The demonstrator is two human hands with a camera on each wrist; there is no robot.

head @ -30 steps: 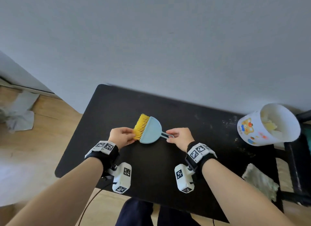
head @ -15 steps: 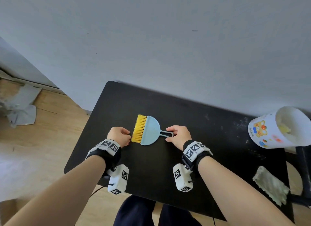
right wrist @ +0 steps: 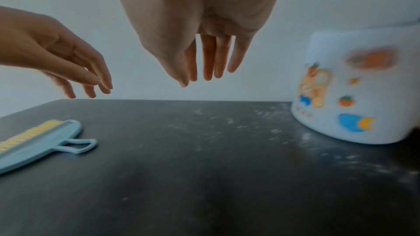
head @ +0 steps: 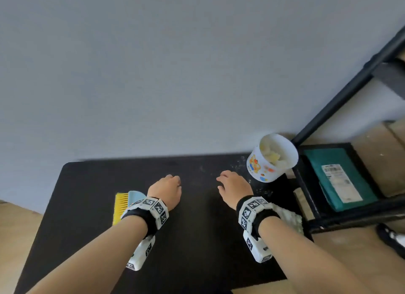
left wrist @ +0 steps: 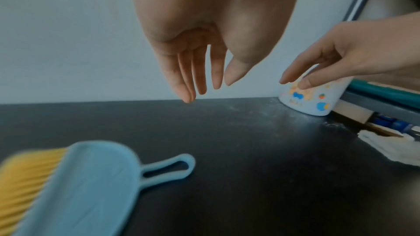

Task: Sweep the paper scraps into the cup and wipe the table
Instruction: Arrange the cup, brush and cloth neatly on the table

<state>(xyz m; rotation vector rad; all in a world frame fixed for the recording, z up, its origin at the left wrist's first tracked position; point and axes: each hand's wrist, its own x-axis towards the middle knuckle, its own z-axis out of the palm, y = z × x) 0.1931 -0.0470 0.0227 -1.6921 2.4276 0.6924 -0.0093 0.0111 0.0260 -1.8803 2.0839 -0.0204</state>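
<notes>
A light-blue hand brush (head: 131, 197) (left wrist: 86, 184) (right wrist: 38, 143) with yellow bristles lies flat on the black table (head: 197, 239), at its left side, partly behind my left wrist. Above the table's middle hovers my left hand (head: 167, 189) (left wrist: 200, 85), its fingers straight and empty. To the right, my right hand (head: 232, 185) (right wrist: 204, 76) also hangs empty with straight fingers, close to the white printed cup (head: 270, 160) (right wrist: 354, 92) (left wrist: 311, 100). Paper scraps fill the cup, which stands at the table's back right corner. White dust (right wrist: 272, 130) lies on the table near the cup.
A pale cloth (head: 289, 217) (left wrist: 390, 148) lies at the table's right edge, partly behind my right wrist. Right of the table stands a black metal rack (head: 341, 214) holding a teal parcel (head: 337, 179). A grey wall rises behind the table. Wooden floor surrounds it.
Both hands have let go of the brush, which now lies on the table. They have moved right, toward the cup, and the head view has swung to the right.
</notes>
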